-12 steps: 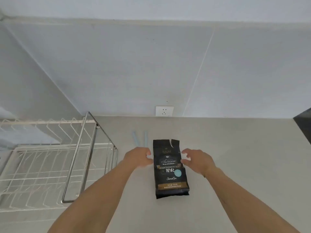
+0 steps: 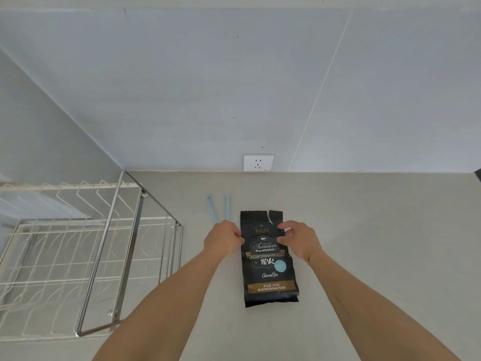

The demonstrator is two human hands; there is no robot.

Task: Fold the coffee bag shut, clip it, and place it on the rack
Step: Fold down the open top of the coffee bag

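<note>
A black coffee bag (image 2: 270, 272) lies flat on the pale counter, its torn top edge pointing toward the wall. My left hand (image 2: 222, 239) grips the bag's left edge near the top. My right hand (image 2: 299, 239) pinches the upper right part of the bag, fingers on its face. A light blue clip (image 2: 220, 207), open in a V, lies on the counter just beyond my left hand. The wire rack (image 2: 86, 246) with a chrome frame stands at the left.
A white wall socket (image 2: 258, 162) sits on the back wall above the counter. Grey wall panels close off the back and left. A dark edge (image 2: 477, 175) shows at the far right of the counter.
Both hands have moved up the bag toward its top and closed on its edges; the right fingers now rest on the bag's face. The bag has not shifted.
</note>
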